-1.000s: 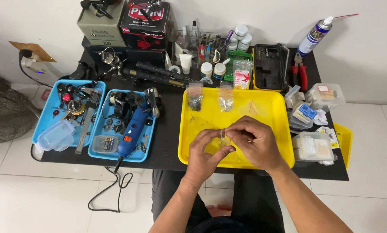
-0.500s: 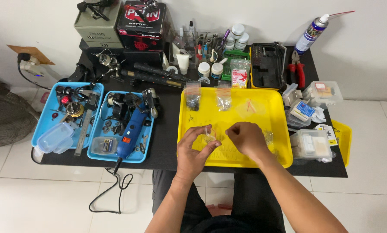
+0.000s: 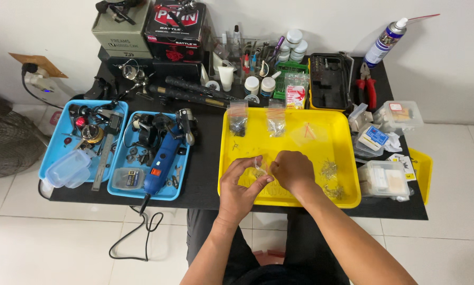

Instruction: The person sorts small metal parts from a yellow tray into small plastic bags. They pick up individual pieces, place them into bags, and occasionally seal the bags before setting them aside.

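Observation:
Both my hands are over the near half of a yellow tray (image 3: 342, 138) on a black table. My left hand (image 3: 239, 184) and my right hand (image 3: 294, 170) together pinch a small clear plastic bag (image 3: 259, 168) between their fingertips. Two more small clear bags (image 3: 238, 119) with dark parts lie at the tray's far left. A third flat bag (image 3: 306, 132) lies at the far middle. Small loose metal parts (image 3: 329, 169) are scattered on the tray's right side.
Two blue trays (image 3: 119, 170) at the left hold reel parts, a ruler and a blue rotary tool (image 3: 160, 161) with a cord. Boxes, bottles, a spray can (image 3: 386, 39), red pliers (image 3: 367, 87) and clear plastic boxes (image 3: 386, 178) crowd the back and right.
My hands drew slightly apart and then came back together on the small bag. The view shifted a little; nothing else on the table moved.

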